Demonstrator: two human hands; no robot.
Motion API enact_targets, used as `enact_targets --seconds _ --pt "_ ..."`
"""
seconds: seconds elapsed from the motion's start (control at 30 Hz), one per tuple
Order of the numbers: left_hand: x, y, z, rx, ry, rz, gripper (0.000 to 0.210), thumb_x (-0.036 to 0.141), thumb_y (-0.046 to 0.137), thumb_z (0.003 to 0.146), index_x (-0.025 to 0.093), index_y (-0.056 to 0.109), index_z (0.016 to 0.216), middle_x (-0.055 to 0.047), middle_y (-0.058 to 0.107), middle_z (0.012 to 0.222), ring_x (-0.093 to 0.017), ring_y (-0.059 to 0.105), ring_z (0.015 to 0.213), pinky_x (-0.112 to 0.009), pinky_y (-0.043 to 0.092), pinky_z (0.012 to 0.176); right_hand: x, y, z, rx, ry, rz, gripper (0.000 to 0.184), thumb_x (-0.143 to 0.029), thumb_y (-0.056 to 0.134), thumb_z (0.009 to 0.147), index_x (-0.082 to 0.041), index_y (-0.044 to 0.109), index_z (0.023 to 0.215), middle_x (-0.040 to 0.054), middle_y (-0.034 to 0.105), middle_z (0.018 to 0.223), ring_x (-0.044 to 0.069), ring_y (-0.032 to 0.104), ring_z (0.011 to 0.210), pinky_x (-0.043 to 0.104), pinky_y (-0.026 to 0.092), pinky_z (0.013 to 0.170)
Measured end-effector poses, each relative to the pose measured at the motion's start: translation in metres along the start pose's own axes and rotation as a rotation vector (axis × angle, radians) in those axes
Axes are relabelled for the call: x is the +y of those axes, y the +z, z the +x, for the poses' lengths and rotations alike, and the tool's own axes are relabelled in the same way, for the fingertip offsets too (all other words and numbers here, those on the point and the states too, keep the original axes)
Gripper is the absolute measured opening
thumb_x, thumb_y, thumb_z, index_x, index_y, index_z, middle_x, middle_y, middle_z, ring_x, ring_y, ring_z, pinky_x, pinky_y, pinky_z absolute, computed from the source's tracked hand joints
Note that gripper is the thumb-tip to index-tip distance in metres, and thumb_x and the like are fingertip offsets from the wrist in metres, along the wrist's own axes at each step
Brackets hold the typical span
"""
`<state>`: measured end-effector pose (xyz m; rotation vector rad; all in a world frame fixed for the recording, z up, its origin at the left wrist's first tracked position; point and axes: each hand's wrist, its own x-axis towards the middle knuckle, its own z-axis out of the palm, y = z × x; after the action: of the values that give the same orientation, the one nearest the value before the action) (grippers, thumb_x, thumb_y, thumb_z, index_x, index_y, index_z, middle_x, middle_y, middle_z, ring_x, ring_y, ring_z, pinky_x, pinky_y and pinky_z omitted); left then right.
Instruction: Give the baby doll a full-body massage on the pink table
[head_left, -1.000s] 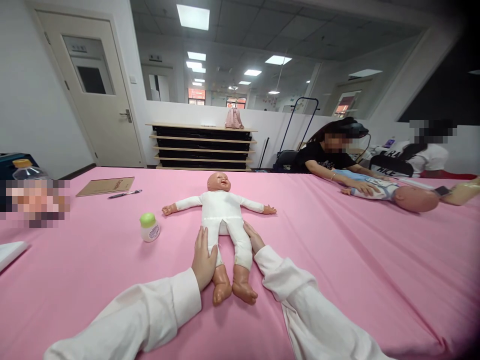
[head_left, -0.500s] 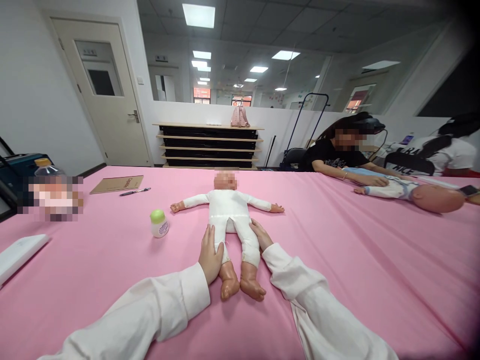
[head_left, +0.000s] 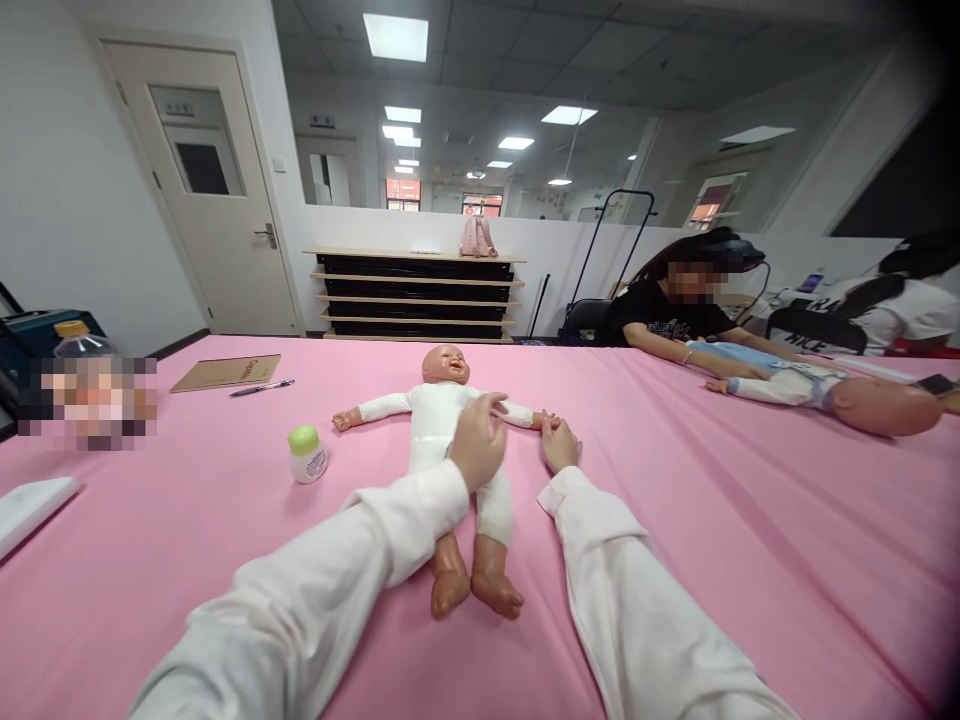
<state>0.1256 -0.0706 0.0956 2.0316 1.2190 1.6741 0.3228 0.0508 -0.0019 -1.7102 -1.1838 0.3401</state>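
A baby doll [head_left: 431, 425] with a white cloth body lies on its back, its head away from me and its bare feet toward me. My right hand [head_left: 561, 445] has its fingers closed on the doll's hand [head_left: 547, 420] at the end of the arm stretched out to the right. Over the doll's torso is my left hand [head_left: 480, 440], its fingers curved and apart, near the upper part of that same arm. Whether it touches the cloth I cannot tell. It covers part of the doll's belly and hip.
Left of the doll stands a small jar with a green lid [head_left: 307, 453]. Farther left are a pen [head_left: 262, 388], a brown notebook [head_left: 225, 373], a bottle [head_left: 82, 340] and a white object [head_left: 34, 508]. On the right a person [head_left: 675, 310] handles another doll [head_left: 885, 402]. Pink cloth [head_left: 675, 560] covers the table.
Both hands have left the doll's legs. My left hand has moved up and right over the torso; my right hand has moved up to the doll's hand and closed on it.
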Motion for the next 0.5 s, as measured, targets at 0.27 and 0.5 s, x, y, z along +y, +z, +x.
enact_targets --seconds 0.27,0.5 --pt "-0.042 0.119 0.052 -0.333 -0.042 0.095 0.039 0.018 0.041 0.083 0.003 0.047 0.119 -0.018 0.052 0.119 -0.025 0.045 0.113 -0.039 0.036 0.098 0.006 0.004 0.004 0.023 0.099 0.640 0.071 -0.048 0.063 0.066 -0.016 0.035 0.123 0.0142 0.053 0.116 0.020 0.059 0.096 0.034 0.049 0.082" --pt "-0.069 0.138 0.044 -0.267 -0.007 0.066 0.045 0.025 0.042 0.086 0.005 0.041 0.126 -0.015 0.042 0.133 -0.023 0.033 0.127 -0.035 0.026 0.108 0.000 -0.001 -0.003 -0.107 0.142 1.011 0.048 -0.040 0.078 0.052 -0.014 0.060 0.087 0.0082 0.065 0.092 0.019 0.062 0.088 0.033 0.051 0.083"
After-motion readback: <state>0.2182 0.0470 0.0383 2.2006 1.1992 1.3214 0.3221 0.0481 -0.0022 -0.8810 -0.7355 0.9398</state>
